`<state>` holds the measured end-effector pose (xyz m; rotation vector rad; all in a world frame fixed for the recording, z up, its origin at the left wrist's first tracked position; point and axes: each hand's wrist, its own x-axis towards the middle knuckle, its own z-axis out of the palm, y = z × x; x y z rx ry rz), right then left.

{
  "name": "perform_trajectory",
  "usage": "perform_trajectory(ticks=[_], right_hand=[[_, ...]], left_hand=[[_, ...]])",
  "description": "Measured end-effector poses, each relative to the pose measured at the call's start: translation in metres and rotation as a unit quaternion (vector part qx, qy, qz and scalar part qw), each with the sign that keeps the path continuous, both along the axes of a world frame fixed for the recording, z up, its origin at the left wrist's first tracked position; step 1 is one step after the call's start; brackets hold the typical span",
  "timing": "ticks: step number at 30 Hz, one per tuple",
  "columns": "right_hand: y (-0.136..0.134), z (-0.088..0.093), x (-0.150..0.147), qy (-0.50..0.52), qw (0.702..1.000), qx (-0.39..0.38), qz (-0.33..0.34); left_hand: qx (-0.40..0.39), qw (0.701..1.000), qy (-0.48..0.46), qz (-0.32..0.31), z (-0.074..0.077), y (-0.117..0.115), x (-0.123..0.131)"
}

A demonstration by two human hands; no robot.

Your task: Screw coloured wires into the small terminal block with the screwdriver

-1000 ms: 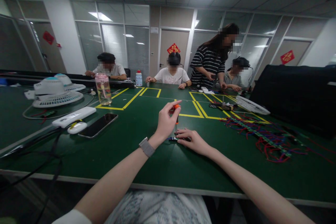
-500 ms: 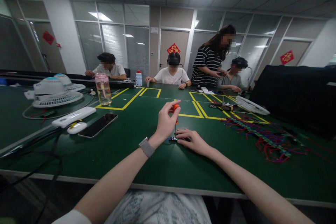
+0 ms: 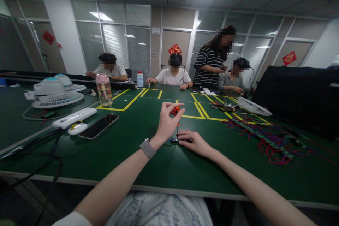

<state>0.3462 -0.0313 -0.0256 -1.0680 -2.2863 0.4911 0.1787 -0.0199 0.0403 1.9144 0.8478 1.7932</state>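
Observation:
An orange-handled screwdriver (image 3: 177,110) stands upright, its thin shaft reaching down to a small dark circuit board (image 3: 174,140) on the green table. Around the handle is my left hand (image 3: 169,120), thumb and fingers curved; the handle shows between them. My right hand (image 3: 194,142) rests on the table just right of the board, with its fingertips at the board's edge and beside the shaft. Whether those fingertips press on the board is too small to tell.
A phone (image 3: 99,126), a white power strip (image 3: 75,117), a bottle (image 3: 104,90) and white fans (image 3: 55,92) are on the left. Wired boards (image 3: 262,137) and a black monitor (image 3: 296,99) are right. Several people are across the table.
The fingers of my left hand have spread a little around the screwdriver handle. My right hand stays put. The standing person across the table has moved their hands slightly.

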Motion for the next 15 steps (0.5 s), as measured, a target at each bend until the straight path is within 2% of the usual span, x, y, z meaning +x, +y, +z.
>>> perform_trajectory(ticks=[6, 8, 13, 15], right_hand=[[-0.0003, 0.0007, 0.0004, -0.003, 1.0, 0.0, 0.001], [0.0003, -0.0002, 0.0007, -0.002, 1.0, 0.0, 0.002], [0.002, -0.0026, 0.0009, -0.003, 1.0, 0.002, -0.002], [0.0023, -0.0029, 0.0009, -0.003, 1.0, 0.004, 0.0]], left_hand=[[-0.044, 0.992, -0.049, -0.108, -0.0018, 0.0022, 0.0023], [-0.037, 0.994, -0.045, -0.096, -0.0019, 0.0019, 0.0022], [0.003, 1.0, 0.002, -0.003, -0.0004, 0.0007, 0.0003], [-0.004, 1.0, -0.005, -0.007, -0.0004, 0.0017, 0.0006]])
